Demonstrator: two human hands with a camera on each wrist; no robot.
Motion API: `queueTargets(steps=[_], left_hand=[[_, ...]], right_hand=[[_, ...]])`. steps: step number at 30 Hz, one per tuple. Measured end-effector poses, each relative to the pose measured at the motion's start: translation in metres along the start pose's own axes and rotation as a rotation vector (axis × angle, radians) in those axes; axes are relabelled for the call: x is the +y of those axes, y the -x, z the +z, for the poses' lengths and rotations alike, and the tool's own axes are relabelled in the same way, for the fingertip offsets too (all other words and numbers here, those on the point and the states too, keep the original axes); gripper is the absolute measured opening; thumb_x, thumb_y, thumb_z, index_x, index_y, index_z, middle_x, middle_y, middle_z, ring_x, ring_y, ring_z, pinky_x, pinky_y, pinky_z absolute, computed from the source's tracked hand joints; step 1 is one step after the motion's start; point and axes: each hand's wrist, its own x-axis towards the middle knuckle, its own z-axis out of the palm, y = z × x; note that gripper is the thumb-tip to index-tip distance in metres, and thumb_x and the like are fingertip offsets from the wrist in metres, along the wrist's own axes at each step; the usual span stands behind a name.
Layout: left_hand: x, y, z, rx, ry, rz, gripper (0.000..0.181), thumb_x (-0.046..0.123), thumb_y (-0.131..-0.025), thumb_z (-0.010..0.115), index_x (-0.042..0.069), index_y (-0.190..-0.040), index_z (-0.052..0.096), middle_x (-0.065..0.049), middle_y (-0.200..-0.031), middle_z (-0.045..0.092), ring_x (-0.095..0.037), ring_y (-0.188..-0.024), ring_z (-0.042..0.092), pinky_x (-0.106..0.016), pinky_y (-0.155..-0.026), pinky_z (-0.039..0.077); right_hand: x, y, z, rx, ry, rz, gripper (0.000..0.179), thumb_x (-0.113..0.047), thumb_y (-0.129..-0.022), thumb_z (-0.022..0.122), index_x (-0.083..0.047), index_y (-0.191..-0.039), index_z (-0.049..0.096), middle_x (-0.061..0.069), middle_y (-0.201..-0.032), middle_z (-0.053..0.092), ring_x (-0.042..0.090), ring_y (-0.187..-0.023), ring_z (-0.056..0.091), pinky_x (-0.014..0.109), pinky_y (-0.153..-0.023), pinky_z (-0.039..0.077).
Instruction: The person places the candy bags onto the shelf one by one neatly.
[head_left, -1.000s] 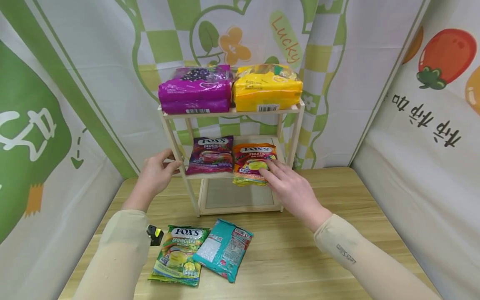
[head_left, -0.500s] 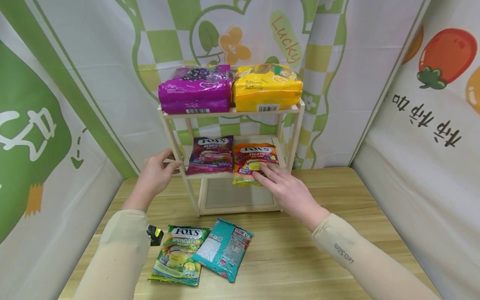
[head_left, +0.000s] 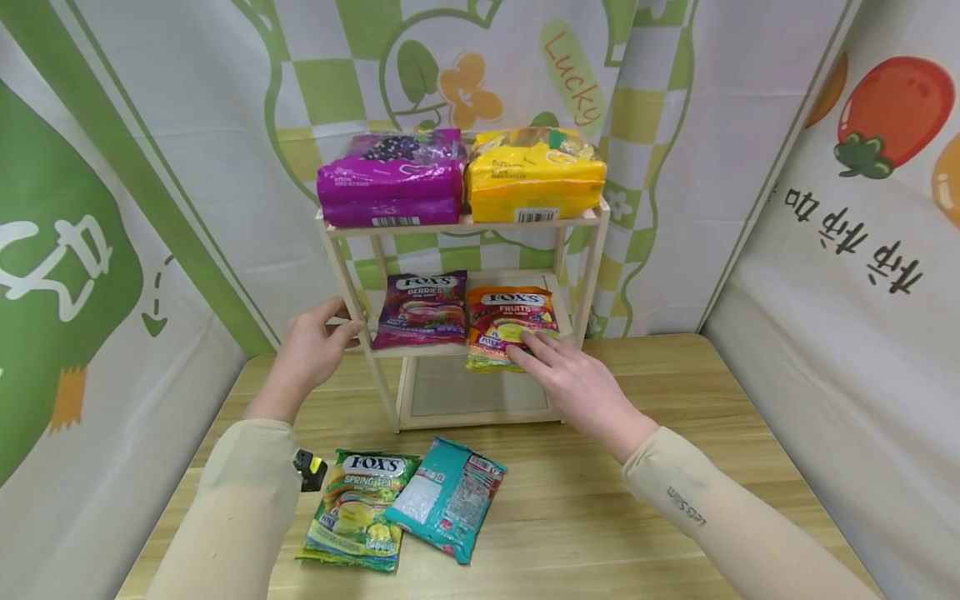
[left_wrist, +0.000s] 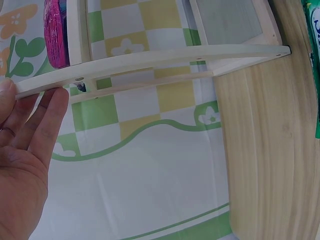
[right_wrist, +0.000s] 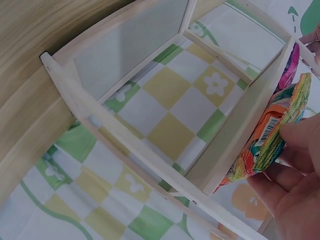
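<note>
My left hand (head_left: 311, 346) pinches the left front upright of a small wooden shelf rack (head_left: 405, 352), thumb on one side and fingers on the other in the left wrist view. My right hand (head_left: 577, 379) rests its fingertips on the lower front of an orange Fox's Fruits candy bag (head_left: 501, 310). That bag lies on the middle shelf, its lower end jutting past the front edge. In the right wrist view, my thumb touches the bag's bottom seam, and the other fingertips are partly hidden behind it. To its left, a purple Fox's Berries bag (head_left: 422, 312) lies on the same shelf.
On the top shelf sit a purple packet (head_left: 390, 183) and a yellow packet (head_left: 534, 177). A green Fox's Spring Tea bag (head_left: 356, 510) and a teal bag (head_left: 448, 498) overlap on the wooden table (head_left: 570, 517) in front. Printed cloth walls (head_left: 810, 275) enclose the table.
My right hand has shifted slightly left and down, from the orange bag's right side onto its lower front. The left hand keeps its hold on the upright.
</note>
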Motion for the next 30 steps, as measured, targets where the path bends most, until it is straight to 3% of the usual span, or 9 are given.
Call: queueTargets(steps=[7,21,30], left_hand=[[0.0003,0.0005,-0.0003,-0.003,0.000,-0.005,0.033,0.023,-0.110,0.048,0.002,-0.134,0.056,-0.022,-0.131,0.058,-0.041,-0.115,0.067,-0.056,-0.095,0.059],[0.0016,0.0006,-0.0007,-0.008,0.005,-0.003,0.036,0.024,-0.111,0.047,0.003,-0.139,0.054,-0.021,-0.131,0.057,-0.040,-0.115,0.067,-0.056,-0.096,0.058],[0.0019,0.0011,-0.0011,-0.008,-0.003,-0.005,0.038,0.024,-0.111,0.047,0.004,-0.142,0.053,-0.021,-0.132,0.057,-0.040,-0.116,0.067,-0.057,-0.096,0.058]], right_hand=[[-0.0013,-0.0026,-0.0002,-0.032,-0.024,0.030,0.071,0.021,-0.080,0.068,-0.011,-0.143,0.059,0.019,-0.143,0.059,0.034,-0.126,0.063,0.047,-0.092,0.062],[0.0019,-0.0070,0.0038,-0.005,-0.019,0.040,0.057,0.015,-0.089,0.063,-0.011,-0.140,0.061,0.021,-0.139,0.062,0.036,-0.118,0.067,0.043,-0.077,0.065],[0.0048,-0.0100,0.0052,-0.014,-0.014,0.050,0.055,0.014,-0.092,0.061,-0.012,-0.140,0.062,0.021,-0.138,0.063,0.036,-0.119,0.066,0.044,-0.084,0.064]])
